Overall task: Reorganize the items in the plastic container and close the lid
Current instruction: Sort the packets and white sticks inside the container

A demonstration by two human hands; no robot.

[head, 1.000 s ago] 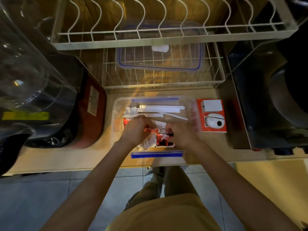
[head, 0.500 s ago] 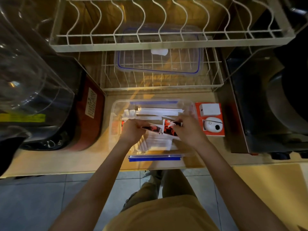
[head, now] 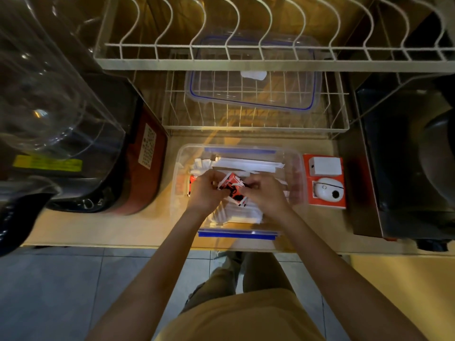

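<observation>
Nearest the person, the plastic container (head: 296, 168) sits open at the front of the counter (head: 98, 230), its near blue clasp (head: 237, 234) folded outward. Both hands are inside it: the left hand (head: 204, 193) and right hand (head: 267, 194) have their fingers closed on a small red-and-black packet (head: 232, 185), held between them above the white paper-wrapped items (head: 246, 164) (contents not legible). Judgement: the sorting step is in hand; closing has not begun. Just right of the container, touching or nearly so, stands an orange box (head: 325, 183), outside the tub. Further back, the clear lid (head: 253, 87) with its blue seal lies on the lower wire rack (head: 339, 114), well apart from the container. The next move calls for laying the packet flat below the rim, then a reach over the tub to fetch the lid.
</observation>
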